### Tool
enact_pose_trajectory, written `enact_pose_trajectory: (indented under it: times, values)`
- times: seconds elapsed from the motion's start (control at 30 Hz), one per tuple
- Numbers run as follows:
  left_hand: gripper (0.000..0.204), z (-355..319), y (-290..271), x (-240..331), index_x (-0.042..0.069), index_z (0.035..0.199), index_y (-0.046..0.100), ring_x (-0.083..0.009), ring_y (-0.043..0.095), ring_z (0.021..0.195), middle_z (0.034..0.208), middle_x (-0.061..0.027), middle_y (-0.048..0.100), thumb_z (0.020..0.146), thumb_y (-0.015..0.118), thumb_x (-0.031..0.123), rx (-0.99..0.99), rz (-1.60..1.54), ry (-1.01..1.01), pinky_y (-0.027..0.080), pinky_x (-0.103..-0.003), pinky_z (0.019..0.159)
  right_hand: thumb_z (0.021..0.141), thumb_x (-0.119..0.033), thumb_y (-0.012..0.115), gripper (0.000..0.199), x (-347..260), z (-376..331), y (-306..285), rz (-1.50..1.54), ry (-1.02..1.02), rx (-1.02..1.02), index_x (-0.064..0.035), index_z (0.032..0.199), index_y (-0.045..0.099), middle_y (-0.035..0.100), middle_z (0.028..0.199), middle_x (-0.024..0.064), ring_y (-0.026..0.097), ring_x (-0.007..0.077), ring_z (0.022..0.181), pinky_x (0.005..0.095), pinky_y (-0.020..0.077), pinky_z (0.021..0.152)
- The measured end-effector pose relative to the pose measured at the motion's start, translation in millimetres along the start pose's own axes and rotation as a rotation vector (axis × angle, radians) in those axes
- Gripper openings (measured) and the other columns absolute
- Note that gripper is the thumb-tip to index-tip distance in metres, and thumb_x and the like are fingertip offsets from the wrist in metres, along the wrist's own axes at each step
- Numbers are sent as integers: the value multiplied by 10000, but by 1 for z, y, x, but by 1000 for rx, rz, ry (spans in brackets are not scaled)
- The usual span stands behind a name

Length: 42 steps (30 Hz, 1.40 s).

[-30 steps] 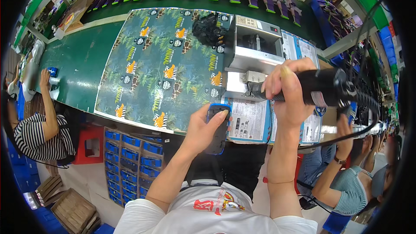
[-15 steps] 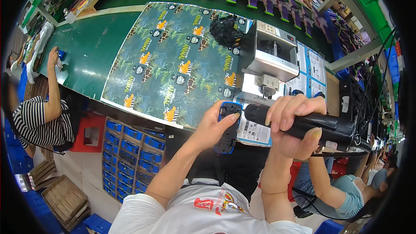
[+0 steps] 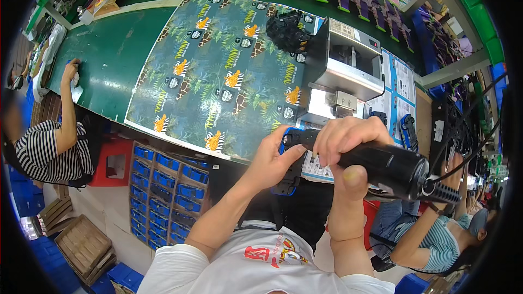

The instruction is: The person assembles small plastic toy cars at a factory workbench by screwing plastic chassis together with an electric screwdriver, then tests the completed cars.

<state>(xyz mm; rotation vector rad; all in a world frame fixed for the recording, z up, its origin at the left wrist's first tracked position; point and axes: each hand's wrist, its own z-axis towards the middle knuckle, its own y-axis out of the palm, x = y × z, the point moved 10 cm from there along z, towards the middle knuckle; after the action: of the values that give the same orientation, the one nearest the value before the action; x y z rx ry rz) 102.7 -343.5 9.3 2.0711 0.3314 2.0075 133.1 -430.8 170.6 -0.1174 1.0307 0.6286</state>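
Observation:
My left hand (image 3: pixel 271 159) grips a blue-and-black toy car (image 3: pixel 287 184), its black underside facing up, just past the table's front edge. My right hand (image 3: pixel 348 144) is wrapped round a black corded electric screwdriver (image 3: pixel 389 170), which lies nearly level. The screwdriver's nose reaches the car's upper end, beside my left thumb; the bit itself is hidden. Behind my right hand stands a silver metal machine (image 3: pixel 348 73) that looks like a screw feeder. A second blue-and-black car part (image 3: pixel 408 132) lies on the printed sheets to its right.
A printed animal-pattern sheet (image 3: pixel 212 76) covers the green table (image 3: pixel 106 71). Black plastic parts (image 3: pixel 287 32) are heaped on it. Below left, a divided box (image 3: pixel 169 193) holds several blue cars. Co-workers sit at left (image 3: pixel 52 149) and right (image 3: pixel 430 245). Purple-strapped items line the back belt.
My right hand has brought the screwdriver left, so its nose now meets the car. The cord end has swung lower and nearer. The co-worker at right has raised an arm toward the table.

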Motion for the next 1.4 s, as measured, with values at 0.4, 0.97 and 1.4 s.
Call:
enact_pose_trajectory:
  times: [0.4, 0.97, 1.4]
  values:
    - [248, 0, 4, -1, -18, 1122, 568, -70, 584, 849, 944, -43, 649, 897, 639, 58, 24, -6, -28, 497, -257, 757, 789, -432, 792, 491, -4, -3, -8, 21, -12, 68, -39, 878, 511, 543, 651, 58, 540, 169, 525, 308, 475, 525]
    - [473, 9, -35, 0, 66, 1283, 444, -313, 645, 1036, 1198, -174, 591, 855, 645, 43, 240, -679, -110, 568, -542, 847, 869, -322, 688, 375, -72, 12, -61, -24, -296, 142, -12, 983, 512, 532, 687, 76, 533, 178, 570, 326, 487, 557]
    - [567, 18, -37, -12, 71, 1254, 460, -276, 651, 909, 1104, -142, 597, 740, 606, -117, 239, -712, -86, 591, -456, 781, 915, -105, 557, 136, -28, 22, -62, -236, -34, 289, -33, 846, 464, 470, 597, 56, 458, 147, 474, 300, 434, 496]
